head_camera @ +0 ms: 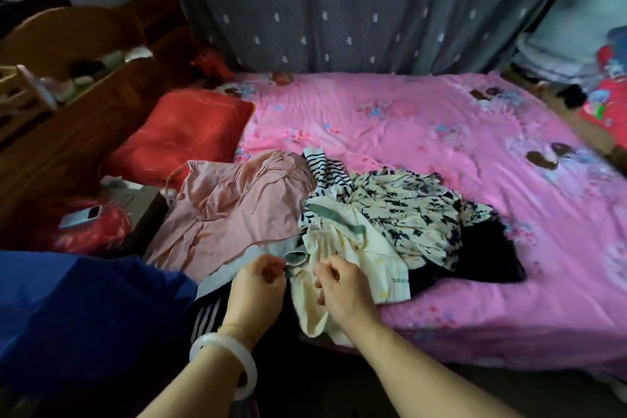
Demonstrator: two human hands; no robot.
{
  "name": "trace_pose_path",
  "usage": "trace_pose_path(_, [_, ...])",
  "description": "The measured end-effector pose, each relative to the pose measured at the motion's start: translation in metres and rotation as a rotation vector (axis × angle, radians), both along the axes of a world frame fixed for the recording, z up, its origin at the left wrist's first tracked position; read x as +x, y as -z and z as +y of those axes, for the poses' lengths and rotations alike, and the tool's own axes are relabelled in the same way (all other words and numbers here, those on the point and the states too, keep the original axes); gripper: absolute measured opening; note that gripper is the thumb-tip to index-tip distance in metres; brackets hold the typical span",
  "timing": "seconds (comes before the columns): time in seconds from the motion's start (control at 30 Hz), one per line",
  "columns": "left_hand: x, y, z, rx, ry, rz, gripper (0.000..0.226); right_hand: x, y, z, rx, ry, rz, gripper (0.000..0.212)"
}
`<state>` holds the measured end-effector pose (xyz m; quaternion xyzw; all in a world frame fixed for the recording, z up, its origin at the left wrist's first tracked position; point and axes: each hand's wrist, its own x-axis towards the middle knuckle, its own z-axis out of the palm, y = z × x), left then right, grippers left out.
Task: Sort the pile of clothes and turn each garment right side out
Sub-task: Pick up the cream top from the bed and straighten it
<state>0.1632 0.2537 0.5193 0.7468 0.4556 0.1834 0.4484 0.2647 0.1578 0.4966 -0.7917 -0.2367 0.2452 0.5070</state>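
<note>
Head view: two bare forearms reaching in from bottom edge; white bangle (225,363) and thin gold chain on left wrist. Left hand (258,285) pinching grey-green trim of cream garment (342,248) between thumb and fingertips, grip clenched on that fabric; right hand (342,288) closed on cream cloth just beside it, fingers curled, grip grasping same garment. Cream garment lying at near edge of bed (441,132), lower part hanging over edge, small printed lettering visible at its right hem. Pile of clothes heaped behind and around it on pink patterned sheet: pale pink garment (234,200) spread to left, touching cream one; navy-and-white striped garment (325,170) behind, partly buried; cream floral-print garment (410,210) to right, overlapping black garment (488,251) at far right of pile. Blue cloth (84,309) bunched at lower left, near left forearm; dark striped fabric (207,316) showing between it and left wrist. Red pillow (179,129) at head of bed, left; wooden headboard (78,85) beyond it. Phone (81,215) resting on red material at left, off bed. Grey patterned curtain (339,7) hanging behind bed. Whether cream garment is inside out: cannot tell.
</note>
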Motion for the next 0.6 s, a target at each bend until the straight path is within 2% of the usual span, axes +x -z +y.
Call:
trace_pose_path(0.13, [0.066, 0.019, 0.019, 0.019, 0.088, 0.165, 0.026, 0.08, 0.024, 0.001, -0.161, -0.002, 0.023, 0.025])
trace_pose_path(0.23, [0.127, 0.047, 0.04, 0.026, 0.107, 0.289, 0.036, 0.143, 0.053, 0.025, -0.238, -0.034, 0.042, 0.02])
trace_pose_path(0.37, [0.198, 0.102, 0.075, -0.018, 0.11, 0.48, 0.05, 0.208, 0.094, 0.074, -0.318, -0.174, 0.093, 0.017])
trace_pose_path(0.53, [0.245, 0.152, 0.104, -0.064, 0.096, 0.716, 0.055, 0.253, 0.111, 0.127, -0.503, -0.463, -0.117, 0.021])
trace_pose_path(0.6, [0.254, 0.17, 0.114, -0.101, 0.085, 0.806, 0.053, 0.266, 0.119, 0.146, -0.553, -0.548, -0.136, 0.025])
